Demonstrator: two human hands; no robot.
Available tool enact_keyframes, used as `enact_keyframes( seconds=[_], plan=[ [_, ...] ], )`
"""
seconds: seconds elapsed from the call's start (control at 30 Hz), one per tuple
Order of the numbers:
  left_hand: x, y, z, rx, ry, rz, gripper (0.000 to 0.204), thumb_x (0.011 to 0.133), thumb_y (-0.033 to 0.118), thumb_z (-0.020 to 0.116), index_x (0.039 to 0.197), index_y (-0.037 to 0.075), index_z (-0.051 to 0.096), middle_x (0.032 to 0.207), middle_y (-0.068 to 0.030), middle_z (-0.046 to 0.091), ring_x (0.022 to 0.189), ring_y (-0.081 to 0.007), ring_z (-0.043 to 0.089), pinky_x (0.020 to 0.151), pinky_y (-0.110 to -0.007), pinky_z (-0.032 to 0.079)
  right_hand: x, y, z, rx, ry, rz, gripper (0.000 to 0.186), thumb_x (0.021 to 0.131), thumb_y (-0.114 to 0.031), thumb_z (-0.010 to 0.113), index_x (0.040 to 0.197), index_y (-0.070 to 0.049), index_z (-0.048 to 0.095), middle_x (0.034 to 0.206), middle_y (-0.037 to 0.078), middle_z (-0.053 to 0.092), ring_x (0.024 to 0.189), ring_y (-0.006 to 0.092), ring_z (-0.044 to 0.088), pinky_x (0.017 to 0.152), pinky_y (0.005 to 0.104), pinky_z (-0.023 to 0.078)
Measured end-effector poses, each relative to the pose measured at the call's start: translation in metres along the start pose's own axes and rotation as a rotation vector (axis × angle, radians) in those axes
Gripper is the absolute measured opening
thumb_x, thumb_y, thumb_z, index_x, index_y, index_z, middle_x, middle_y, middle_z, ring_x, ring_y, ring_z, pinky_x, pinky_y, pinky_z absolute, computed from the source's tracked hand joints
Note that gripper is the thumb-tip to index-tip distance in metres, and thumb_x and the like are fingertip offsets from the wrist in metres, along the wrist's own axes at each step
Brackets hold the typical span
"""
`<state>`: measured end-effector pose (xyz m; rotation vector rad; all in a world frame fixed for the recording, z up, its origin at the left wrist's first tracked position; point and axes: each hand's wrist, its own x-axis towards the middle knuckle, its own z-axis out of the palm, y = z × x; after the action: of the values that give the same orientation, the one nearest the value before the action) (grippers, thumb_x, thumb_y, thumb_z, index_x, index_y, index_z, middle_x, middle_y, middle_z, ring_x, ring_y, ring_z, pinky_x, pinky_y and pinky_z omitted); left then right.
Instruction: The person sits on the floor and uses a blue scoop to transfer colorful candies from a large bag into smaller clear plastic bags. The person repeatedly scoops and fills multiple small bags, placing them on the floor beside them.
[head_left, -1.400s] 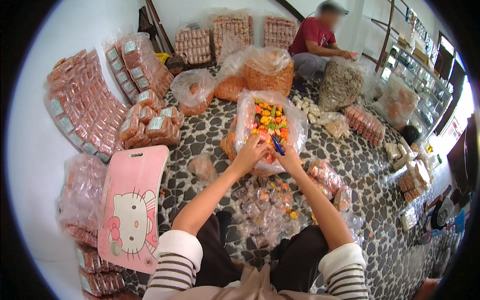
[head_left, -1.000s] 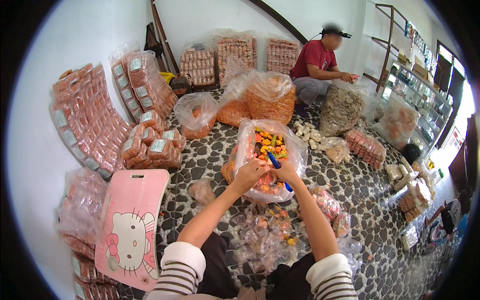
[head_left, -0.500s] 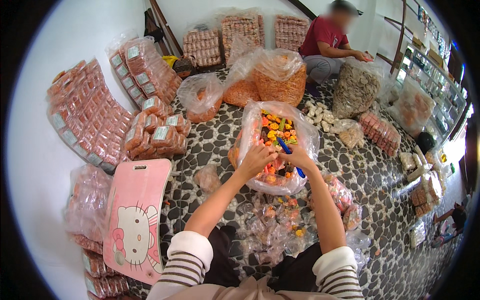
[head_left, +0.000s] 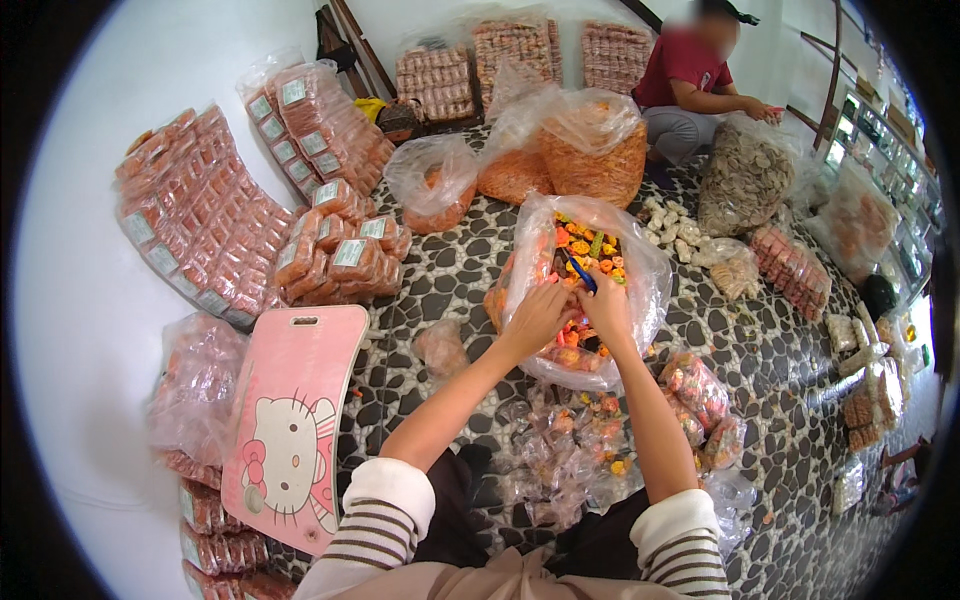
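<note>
Over a large clear plastic bag filled with small orange, yellow, red and green pieces, my two hands meet. My right hand is closed round a slim blue tool with a dark tip, whose kind I cannot make out. Close against it, my left hand has its fingers drawn together; whatever they pinch is hidden. Just in front of my knees lies a heap of small clear packets, some showing coloured pieces inside.
A pink board with a cartoon cat leans at left, near stacks of packed orange goods. Big bags of orange snacks stand behind. At the back right a person sits by a sack of greyish chips. Filled packets lie right.
The whole view has shifted, so things sit farther right. My right hand has turned the blue tool, and its lower end no longer shows. Both hands have come closer together.
</note>
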<state>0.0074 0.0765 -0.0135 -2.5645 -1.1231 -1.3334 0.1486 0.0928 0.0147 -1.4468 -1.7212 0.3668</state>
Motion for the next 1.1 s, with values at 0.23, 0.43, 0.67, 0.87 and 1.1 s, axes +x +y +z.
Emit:
enact_keyframes(
  seconds=[0.23, 0.43, 0.67, 0.87, 1.1],
  plan=[
    [-0.006, 0.008, 0.003, -0.261, -0.093, -0.120, 0.020, 0.083, 0.023, 0.056, 0.086, 0.004, 0.049, 0.078, -0.0100, 0.046, 0.073, -0.0266, 0.044, 0.068, -0.036, 0.036, -0.001, 0.029, 0.004, -0.065, 0.029, 0.115, 0.019, 0.069, -0.014, 0.064, 0.081, 0.000, 0.060, 0.069, 0.020, 0.060, 0.068, 0.0365, 0.059, 0.060, 0.0429, 0.045],
    [-0.014, 0.014, 0.018, -0.387, -0.049, -0.221, 0.019, 0.088, 0.023, 0.051, 0.085, 0.004, 0.049, 0.077, -0.0072, 0.046, 0.074, -0.0225, 0.043, 0.071, -0.032, 0.035, 0.005, 0.074, 0.014, -0.033, -0.083, 0.199, 0.018, 0.071, -0.014, 0.057, 0.082, 0.000, 0.062, 0.073, 0.024, 0.059, 0.072, 0.0392, 0.059, 0.063, 0.0462, 0.045],
    [0.001, -0.001, 0.030, -0.555, 0.164, -0.768, 0.026, 0.094, 0.028, 0.042, 0.098, 0.003, 0.044, 0.091, -0.0062, 0.054, 0.084, -0.0150, 0.054, 0.077, -0.030, 0.044, 0.019, 0.054, -0.018, 0.449, -0.479, 0.426, 0.017, 0.080, -0.019, 0.057, 0.080, -0.003, 0.060, 0.066, 0.010, 0.062, 0.050, 0.0163, 0.052, 0.045, 0.0307, 0.039],
    [-0.007, -0.014, 0.025, -1.191, 0.102, -1.260, 0.025, 0.096, 0.029, 0.032, 0.110, 0.008, 0.036, 0.107, -0.0097, 0.051, 0.099, -0.0222, 0.056, 0.083, -0.037, 0.049, 0.021, 0.010, -0.045, 0.350, -0.609, 0.100, 0.039, 0.076, -0.029, 0.067, 0.103, -0.002, 0.054, 0.075, 0.007, 0.058, 0.060, 0.0153, 0.052, 0.055, 0.0285, 0.041],
    [-0.003, -0.012, 0.025, -1.148, 0.003, -1.286, 0.037, 0.096, 0.034, 0.029, 0.122, 0.009, 0.034, 0.112, -0.0088, 0.050, 0.099, -0.0215, 0.055, 0.085, -0.035, 0.047, 0.023, 0.022, -0.020, 0.209, -0.374, 0.140, 0.039, 0.072, -0.028, 0.070, 0.093, 0.002, 0.056, 0.067, 0.009, 0.054, 0.065, 0.0201, 0.054, 0.062, 0.0329, 0.043]
  ],
)
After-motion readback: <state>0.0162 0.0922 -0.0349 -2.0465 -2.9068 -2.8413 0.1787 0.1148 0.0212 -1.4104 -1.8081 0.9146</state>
